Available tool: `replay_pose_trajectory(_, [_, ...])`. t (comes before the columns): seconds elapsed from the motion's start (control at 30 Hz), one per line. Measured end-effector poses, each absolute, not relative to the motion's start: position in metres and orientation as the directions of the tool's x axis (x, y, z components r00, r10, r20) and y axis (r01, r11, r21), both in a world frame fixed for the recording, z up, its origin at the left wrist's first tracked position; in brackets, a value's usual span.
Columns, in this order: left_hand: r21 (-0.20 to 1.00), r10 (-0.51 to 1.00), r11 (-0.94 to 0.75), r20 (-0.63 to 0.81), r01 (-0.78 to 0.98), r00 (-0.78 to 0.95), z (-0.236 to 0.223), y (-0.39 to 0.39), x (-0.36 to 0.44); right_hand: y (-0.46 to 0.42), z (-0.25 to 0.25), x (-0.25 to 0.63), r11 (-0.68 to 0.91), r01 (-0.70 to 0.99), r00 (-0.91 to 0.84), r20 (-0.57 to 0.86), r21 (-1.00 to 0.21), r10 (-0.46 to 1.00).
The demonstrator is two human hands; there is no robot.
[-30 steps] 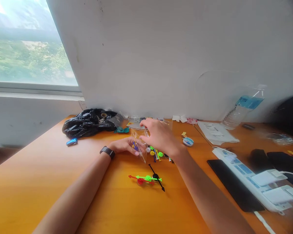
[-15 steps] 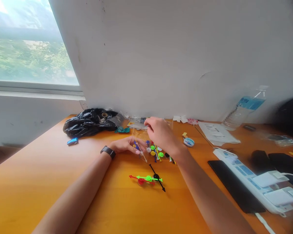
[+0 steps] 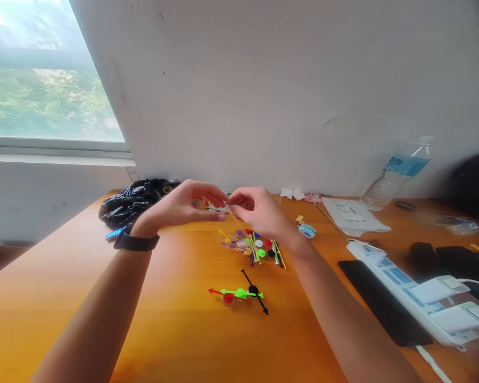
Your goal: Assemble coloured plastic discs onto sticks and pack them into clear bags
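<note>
A clear plastic bag (image 3: 220,232) hangs from the pinched thumb and fingers of my right hand (image 3: 259,213), its lower part over small coloured pieces. My left hand (image 3: 187,205) is beside it, thumb and forefinger stretched out and apart, fingertips close to the right hand's. Whether the left fingertips touch the bag's edge I cannot tell. Under the hands lies a pile of coloured plastic spinner arrows and round bases (image 3: 259,250). Nearer to me are a black arrow spinner (image 3: 254,291), a green arrow spinner (image 3: 241,293) and a red arrow spinner (image 3: 228,299), partly overlapping.
At the back left lies a black plastic bag (image 3: 123,205), with a small blue packet (image 3: 113,234) by my wrist. A round white-and-blue container (image 3: 307,231) sits right of the pile. Farther right are a water bottle (image 3: 395,178), a power strip (image 3: 399,287) and a black phone-like slab (image 3: 379,298).
My left hand has risen from the tabletop beside the pile up to my right hand. The clear bag has shifted with the hands, and more of the coloured pile shows.
</note>
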State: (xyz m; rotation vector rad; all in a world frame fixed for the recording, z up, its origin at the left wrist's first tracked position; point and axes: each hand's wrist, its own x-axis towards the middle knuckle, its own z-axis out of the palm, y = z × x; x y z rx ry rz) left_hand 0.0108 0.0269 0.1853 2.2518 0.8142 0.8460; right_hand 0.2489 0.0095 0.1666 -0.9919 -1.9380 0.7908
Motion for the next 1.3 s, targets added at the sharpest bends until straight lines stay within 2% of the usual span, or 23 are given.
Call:
replay_pose_trajectory(0.1, [0.55, 0.708, -0.693, 0.397, 0.466, 0.584, 0.193, 0.018, 0.018, 0.009, 0.167, 0.249, 0.501, 0.315, -0.391, 0.371, -0.806, 0.842])
replay_pose_trajectory(0.2, [0.503, 0.719, -0.685, 0.351, 0.527, 0.601, 0.193, 0.018, 0.019, 0.01, 0.166, 0.25, 0.511, 0.29, -0.43, 0.367, -0.809, 0.825])
replay_pose_trajectory(0.43, [0.537, 0.711, -0.665, 0.247, 0.518, 0.658, 0.195, 0.023, -0.001, 0.016, 0.158, 0.253, 0.5, 0.317, -0.489, 0.313, -0.806, 0.814])
replay_pose_trajectory(0.57, [0.607, 0.757, -0.554, 0.083, 0.57, 0.648, 0.199, 0.022, -0.007, 0.023, 0.149, 0.254, 0.496, 0.318, -0.537, 0.277, -0.808, 0.797])
replay_pose_trajectory(0.67, [0.595, 0.779, -0.508, 0.009, 0.623, 0.627, 0.203, 0.019, -0.008, 0.03, 0.143, 0.257, 0.504, 0.304, -0.555, 0.279, -0.809, 0.783])
replay_pose_trajectory(0.83, [0.571, 0.785, -0.515, 0.015, 0.639, 0.619, 0.204, 0.017, -0.006, 0.034, 0.139, 0.258, 0.503, 0.296, -0.549, 0.286, -0.812, 0.785])
replay_pose_trajectory(1.0, [0.674, 0.765, -0.499, 0.048, 0.544, 0.642, 0.191, 0.027, -0.002, 0.03, 0.14, 0.254, 0.496, 0.28, -0.581, 0.266, -0.822, 0.769])
replay_pose_trajectory(1.2, [0.713, 0.75, -0.454, -0.019, 0.535, 0.661, 0.184, 0.035, -0.002, 0.026, 0.145, 0.25, 0.549, 0.317, -0.514, 0.347, -0.773, 0.785])
replay_pose_trajectory(1.3, [0.728, 0.748, -0.436, -0.034, 0.529, 0.663, 0.187, 0.032, -0.003, 0.025, 0.145, 0.251, 0.548, 0.318, -0.533, 0.332, -0.774, 0.778])
